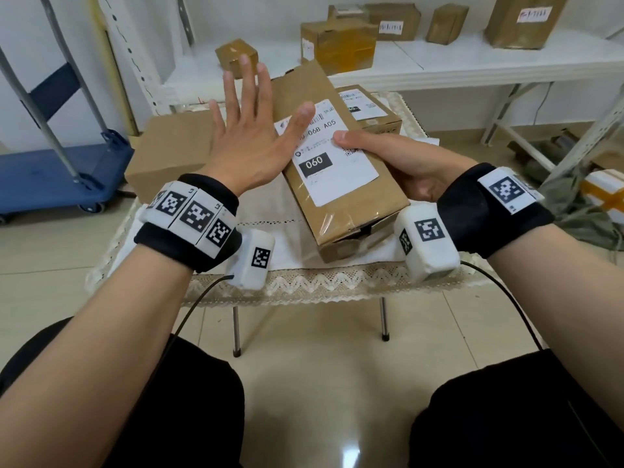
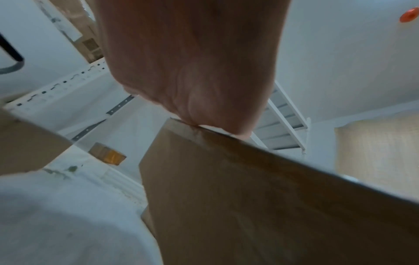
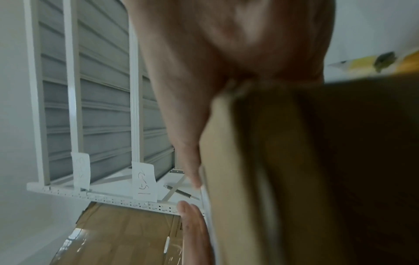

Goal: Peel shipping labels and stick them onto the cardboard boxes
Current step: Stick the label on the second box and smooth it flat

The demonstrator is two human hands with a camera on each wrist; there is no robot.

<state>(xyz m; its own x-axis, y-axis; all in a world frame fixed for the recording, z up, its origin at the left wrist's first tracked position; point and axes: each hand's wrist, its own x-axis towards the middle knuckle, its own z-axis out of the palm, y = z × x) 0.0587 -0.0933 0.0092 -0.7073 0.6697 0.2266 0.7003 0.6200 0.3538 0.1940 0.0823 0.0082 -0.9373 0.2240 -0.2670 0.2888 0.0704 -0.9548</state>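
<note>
A long cardboard box [image 1: 351,211] lies tilted over the small table, its near end on the cloth. A white shipping label [image 1: 332,157] marked "060" is stuck on its top face. My right hand [image 1: 381,153] grips the box from the right side, thumb pressed on the label. My left hand [image 1: 250,130] is spread flat with straight fingers, its palm edge touching the label's left side; the left wrist view shows the heel of the palm [image 2: 204,100] on the box edge [image 2: 249,188]. The right wrist view shows the box side [image 3: 283,170] blurred.
A labelled box [image 1: 369,111] lies behind the held one and a plain box [image 1: 169,153] to its left. More boxes [image 1: 337,42] stand on the white shelf [image 1: 472,65]. A blue cart [image 1: 60,173] is at left. The lace-edged table cloth [image 1: 304,285] hangs at the front.
</note>
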